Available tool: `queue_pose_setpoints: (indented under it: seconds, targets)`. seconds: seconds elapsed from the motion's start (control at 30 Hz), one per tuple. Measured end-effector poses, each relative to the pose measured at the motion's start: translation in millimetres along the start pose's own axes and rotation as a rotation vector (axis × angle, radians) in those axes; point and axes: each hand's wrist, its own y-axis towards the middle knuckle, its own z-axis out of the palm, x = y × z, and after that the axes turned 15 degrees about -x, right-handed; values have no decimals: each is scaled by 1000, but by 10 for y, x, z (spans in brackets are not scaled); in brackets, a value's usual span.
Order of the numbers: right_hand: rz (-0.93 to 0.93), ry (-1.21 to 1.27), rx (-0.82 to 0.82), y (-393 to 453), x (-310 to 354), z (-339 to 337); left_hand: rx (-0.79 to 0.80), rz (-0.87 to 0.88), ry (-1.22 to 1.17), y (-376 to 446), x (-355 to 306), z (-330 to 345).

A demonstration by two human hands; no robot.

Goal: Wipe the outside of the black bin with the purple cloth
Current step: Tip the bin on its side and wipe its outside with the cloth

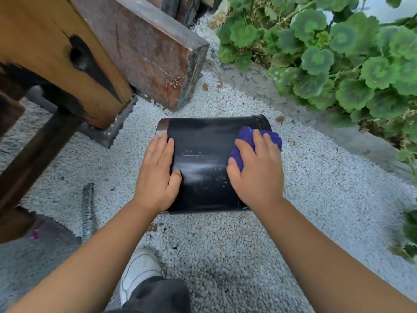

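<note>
The black bin lies on its side on white gravel in the middle of the view, with pale smears and spots on its upper face. My left hand rests flat on the bin's left side, fingers together, holding nothing. My right hand presses the purple cloth against the bin's right side; the cloth bunches out beyond my fingers and beside my thumb. The lower right part of the bin is hidden under that hand.
A wooden post and a rusty brown block stand close behind the bin at the left. Green leafy plants fill the right. A grey rod lies on the gravel at the left. My white shoe is below.
</note>
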Motion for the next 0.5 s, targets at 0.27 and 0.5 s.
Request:
queue_pose_setpoints:
  seconds: [0.27, 0.5]
  targets:
    - [-216, 209, 45, -135, 835, 281, -52, -10, -188, -21, 47, 29]
    - [-174, 136, 20, 12, 163, 132, -74, -2, -127, 12, 50, 45]
